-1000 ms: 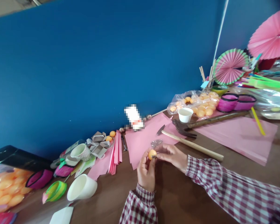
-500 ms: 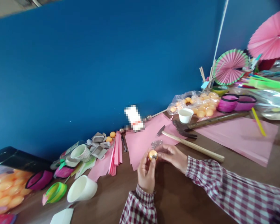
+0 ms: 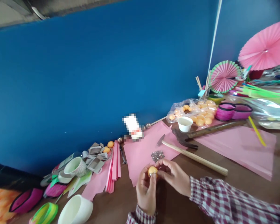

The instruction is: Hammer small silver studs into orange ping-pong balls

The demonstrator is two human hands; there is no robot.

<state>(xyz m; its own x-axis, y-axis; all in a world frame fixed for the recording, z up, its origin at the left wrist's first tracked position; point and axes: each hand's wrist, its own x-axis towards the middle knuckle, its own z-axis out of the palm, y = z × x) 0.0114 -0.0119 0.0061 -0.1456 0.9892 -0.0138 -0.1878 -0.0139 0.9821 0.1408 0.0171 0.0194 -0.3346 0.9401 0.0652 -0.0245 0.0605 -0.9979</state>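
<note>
My left hand (image 3: 146, 189) holds a small orange ball (image 3: 152, 171), like a ping-pong ball, between thumb and fingers. A bit of shiny silver shows on the ball's lower front, by the left thumb tip; its shape is too small to make out. My right hand (image 3: 175, 176) has its thumb and fingers closed at the ball's right side, touching it. Just beyond the hands, a heap of small silver metal pieces (image 3: 157, 156) lies on pink paper (image 3: 140, 155). A small hammer (image 3: 196, 157) with a pale wooden handle rests to the right of the heap.
A claw hammer (image 3: 185, 138) lies behind the small one. Near it stand a white cup (image 3: 185, 124) and a clear bag of orange balls (image 3: 202, 115). On the left are folded pink strips (image 3: 116, 166), grey pieces (image 3: 96, 158) and a white cup (image 3: 76, 211). A blue wall (image 3: 95, 71) rises behind.
The view has tilted, so the hands and table sit lower. The ball has turned in my fingers, and its silver part now faces lower. Both hands stay on it.
</note>
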